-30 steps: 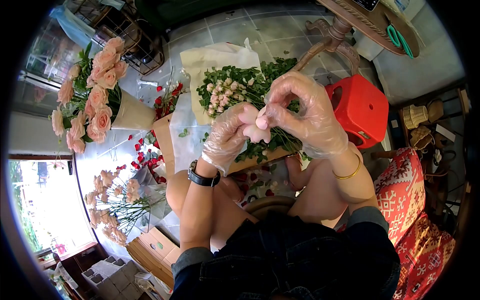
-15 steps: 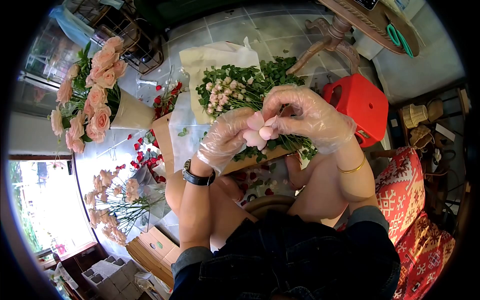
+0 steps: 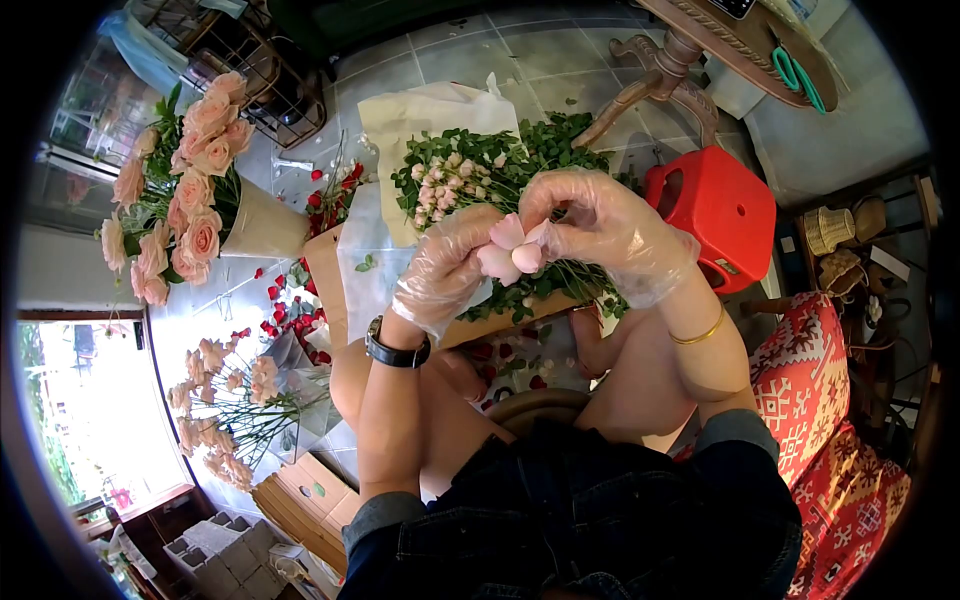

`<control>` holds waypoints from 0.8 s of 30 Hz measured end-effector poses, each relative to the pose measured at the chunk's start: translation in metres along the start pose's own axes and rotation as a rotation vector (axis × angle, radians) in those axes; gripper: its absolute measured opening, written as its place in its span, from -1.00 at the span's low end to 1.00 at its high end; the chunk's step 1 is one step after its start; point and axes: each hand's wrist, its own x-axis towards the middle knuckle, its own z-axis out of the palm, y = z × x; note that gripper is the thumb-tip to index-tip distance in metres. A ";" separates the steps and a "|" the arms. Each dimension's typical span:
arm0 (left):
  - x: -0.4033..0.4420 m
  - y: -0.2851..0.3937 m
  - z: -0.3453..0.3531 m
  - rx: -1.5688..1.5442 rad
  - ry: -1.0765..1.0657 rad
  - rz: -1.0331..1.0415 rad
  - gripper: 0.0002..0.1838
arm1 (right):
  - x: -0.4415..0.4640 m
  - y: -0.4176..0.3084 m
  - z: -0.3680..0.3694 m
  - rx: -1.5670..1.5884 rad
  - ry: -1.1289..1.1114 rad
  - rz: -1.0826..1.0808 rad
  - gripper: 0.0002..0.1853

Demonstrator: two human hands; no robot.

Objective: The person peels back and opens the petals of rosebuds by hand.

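Note:
A pale pink rose with its outer petals folded open is between my two hands, above the greenery. My left hand, in a clear plastic glove, is closed around the rose's base from the left; the stem is hidden. My right hand, gloved the same way, is closed in a pinch at the rose's right-hand petals. Just beyond my hands, a bunch of small pink roses with leafy stems lies on cream wrapping paper.
Big peach roses stand in a pale bucket at left. More peach roses lie below them. Red petals litter the tiled floor. A red stool and a wooden table with green-handled scissors are at right.
Both hands and the rose have shifted slightly left. The right fingers have moved from the rose's front petal to its upper right side, and its petals face me a little differently.

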 end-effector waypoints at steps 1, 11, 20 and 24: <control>-0.001 -0.002 0.002 -0.088 0.052 0.022 -0.77 | 0.001 0.001 -0.002 0.013 -0.023 0.005 -0.89; 0.004 0.007 -0.002 -0.097 -0.126 -0.027 -0.62 | 0.000 -0.001 0.003 0.193 -0.003 0.027 -0.84; -0.011 -0.008 -0.001 -0.276 -0.075 -0.033 -0.69 | 0.001 -0.012 0.011 0.282 0.236 0.087 -0.65; -0.007 0.011 0.008 -0.620 -0.009 -0.222 -0.71 | 0.000 -0.011 0.006 0.258 0.299 0.033 -0.65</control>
